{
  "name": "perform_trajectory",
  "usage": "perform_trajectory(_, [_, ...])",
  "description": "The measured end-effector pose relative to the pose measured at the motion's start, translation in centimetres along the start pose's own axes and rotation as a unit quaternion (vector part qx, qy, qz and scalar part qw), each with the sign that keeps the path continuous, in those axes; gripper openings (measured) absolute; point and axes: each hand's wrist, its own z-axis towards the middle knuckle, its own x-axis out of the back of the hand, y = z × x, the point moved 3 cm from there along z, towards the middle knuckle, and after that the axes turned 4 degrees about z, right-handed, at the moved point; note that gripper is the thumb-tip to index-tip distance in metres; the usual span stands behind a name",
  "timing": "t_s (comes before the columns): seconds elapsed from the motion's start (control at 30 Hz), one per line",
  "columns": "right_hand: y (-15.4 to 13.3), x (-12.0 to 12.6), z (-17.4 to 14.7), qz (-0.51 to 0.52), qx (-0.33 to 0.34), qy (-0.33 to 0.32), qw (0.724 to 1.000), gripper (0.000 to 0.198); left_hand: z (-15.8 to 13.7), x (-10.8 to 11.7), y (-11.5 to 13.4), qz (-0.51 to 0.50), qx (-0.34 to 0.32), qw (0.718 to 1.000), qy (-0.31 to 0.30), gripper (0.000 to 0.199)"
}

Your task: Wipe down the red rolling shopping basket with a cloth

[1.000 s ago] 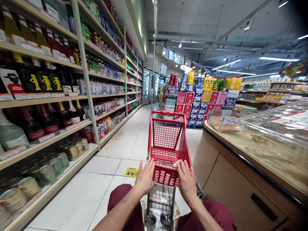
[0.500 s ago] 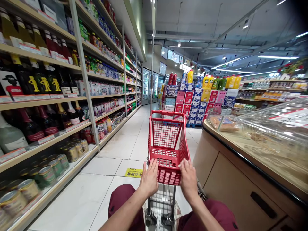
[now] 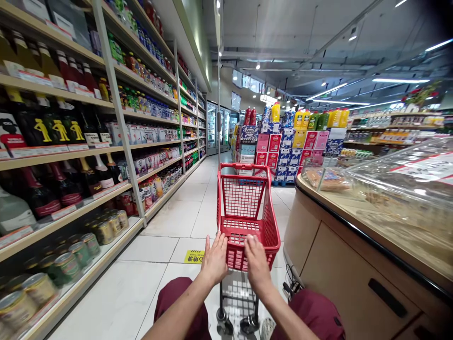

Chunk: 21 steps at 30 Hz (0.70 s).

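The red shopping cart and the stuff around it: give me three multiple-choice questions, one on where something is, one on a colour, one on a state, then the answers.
1. Where do the wine bottles stand?
A. on the shelves left of the aisle
B. in the cart
C. on the counter

2. What colour is the floor sticker?
A. blue
B. yellow
C. green

3. What does the cart basket hold?
A. cans
B. nothing visible
C. boxes

Answers: 1 A, they line the left shelving. 2 B, it is yellow with dark print. 3 B, bare mesh shows; the left hand and right hand rest on its near rim.
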Motion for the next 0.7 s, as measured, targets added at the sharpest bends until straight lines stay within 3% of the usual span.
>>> perform_trajectory(0.07, [-1.4,-0.5,0.5,0.014,0.044,-0.026,0.999,0.053,-0.1,0.0,-0.2,0.012,-0.003,1.000,-0.002,0.064])
perform_trajectory(0.13, [-0.7,-0.1,0.5,0.006,0.042,-0.041,0.998,0.055,-0.3,-0.1,-0.3,0.018,-0.007,1.000,0.000,0.066])
perform_trajectory(0.23, [2.0,1.2,0.1,-0.030,-0.043,-0.015,0.999,0.053,-0.5,-0.4,0.0,0.018,-0.004,1.000,0.002,0.069])
perform_trajectory(0.3, [2.2,1.3,0.0,-0.033,-0.073,0.005,0.997,0.051,-0.5,-0.5,0.3,0.015,-0.002,1.000,0.004,0.069])
perform_trajectory(0.43, [-1.7,-0.3,0.5,0.021,0.032,-0.009,0.999,0.052,0.2,0.1,0.8,0.005,-0.024,1.000,0.015,0.062])
perform_trajectory(0.5, [-1.9,-0.4,0.4,0.019,0.042,-0.010,0.999,0.052,0.5,0.6,0.8,-0.003,-0.031,0.999,0.018,0.056])
perform_trajectory(0.6, [1.4,0.9,-0.6,-0.015,-0.012,0.007,1.000,0.052,0.8,1.2,0.8,-0.020,-0.034,0.999,0.018,0.049])
perform_trajectory(0.7, [4.9,2.2,-1.9,-0.021,-0.025,0.018,0.999,0.056,0.7,1.6,1.2,-0.039,-0.029,0.999,0.020,0.047])
